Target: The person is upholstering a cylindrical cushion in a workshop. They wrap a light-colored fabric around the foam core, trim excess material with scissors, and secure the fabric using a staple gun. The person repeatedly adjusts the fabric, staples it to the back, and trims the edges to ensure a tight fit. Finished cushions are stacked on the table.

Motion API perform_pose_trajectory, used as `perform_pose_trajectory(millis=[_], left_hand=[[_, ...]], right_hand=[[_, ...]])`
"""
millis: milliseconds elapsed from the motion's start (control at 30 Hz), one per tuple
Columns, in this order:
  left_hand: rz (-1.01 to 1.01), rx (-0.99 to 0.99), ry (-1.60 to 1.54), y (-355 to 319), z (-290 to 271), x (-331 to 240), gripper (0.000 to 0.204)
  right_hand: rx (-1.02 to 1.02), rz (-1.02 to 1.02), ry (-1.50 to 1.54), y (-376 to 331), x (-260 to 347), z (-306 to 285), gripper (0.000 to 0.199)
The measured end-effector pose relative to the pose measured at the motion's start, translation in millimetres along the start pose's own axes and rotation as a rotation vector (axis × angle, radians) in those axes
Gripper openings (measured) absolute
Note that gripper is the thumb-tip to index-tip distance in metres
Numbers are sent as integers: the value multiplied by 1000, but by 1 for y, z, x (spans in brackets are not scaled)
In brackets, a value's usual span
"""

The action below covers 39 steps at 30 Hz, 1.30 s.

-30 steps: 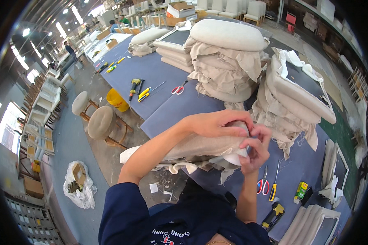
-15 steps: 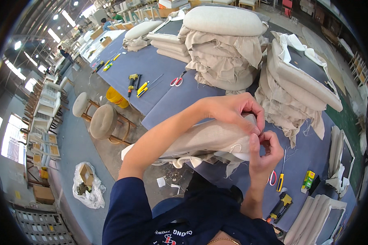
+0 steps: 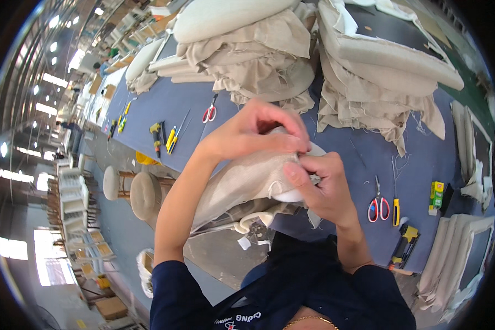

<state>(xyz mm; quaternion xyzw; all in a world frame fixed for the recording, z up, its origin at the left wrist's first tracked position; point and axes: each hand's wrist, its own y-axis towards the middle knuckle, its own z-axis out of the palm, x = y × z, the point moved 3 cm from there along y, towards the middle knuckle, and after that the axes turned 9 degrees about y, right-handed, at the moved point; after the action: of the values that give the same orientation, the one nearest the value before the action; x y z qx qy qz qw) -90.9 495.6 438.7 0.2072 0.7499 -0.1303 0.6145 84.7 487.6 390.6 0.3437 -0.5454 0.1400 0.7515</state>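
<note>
In front of me lies a cushion covered in beige fabric [image 3: 245, 175], with loose fabric and white padding hanging at its near edge. My left hand [image 3: 261, 131] reaches over its far side, fingers pinched on the cover at the right-hand corner. Just nearer to me, my right hand [image 3: 325, 184] pinches the same fabric with thumb and fingers. Both hands nearly meet there; the exact fold between the fingertips is hidden. White padding [image 3: 289, 195] shows beneath the corner, beside my right hand.
Tall stacks of beige cushions [image 3: 242, 22] and seat panels [image 3: 385, 49] stand at the far side of the blue table [image 3: 363, 151]. To the right lie scissors [image 3: 378, 206], a yellow screwdriver [image 3: 396, 212], a staple gun [image 3: 405, 247] and a small box [image 3: 436, 195]. Round stools [image 3: 146, 195] stand left.
My view has shifted toward the right. Both hands stay at the cushion's corner, with the right hand turned and its fingers now more closed over the fabric.
</note>
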Motion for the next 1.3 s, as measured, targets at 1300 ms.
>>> perform_pose_trajectory(millis=[1300], left_hand=[[260,-359,513,-10,51,-19,19]], right_hand=[[-105,-11,-242,-44,-12,-8,45]])
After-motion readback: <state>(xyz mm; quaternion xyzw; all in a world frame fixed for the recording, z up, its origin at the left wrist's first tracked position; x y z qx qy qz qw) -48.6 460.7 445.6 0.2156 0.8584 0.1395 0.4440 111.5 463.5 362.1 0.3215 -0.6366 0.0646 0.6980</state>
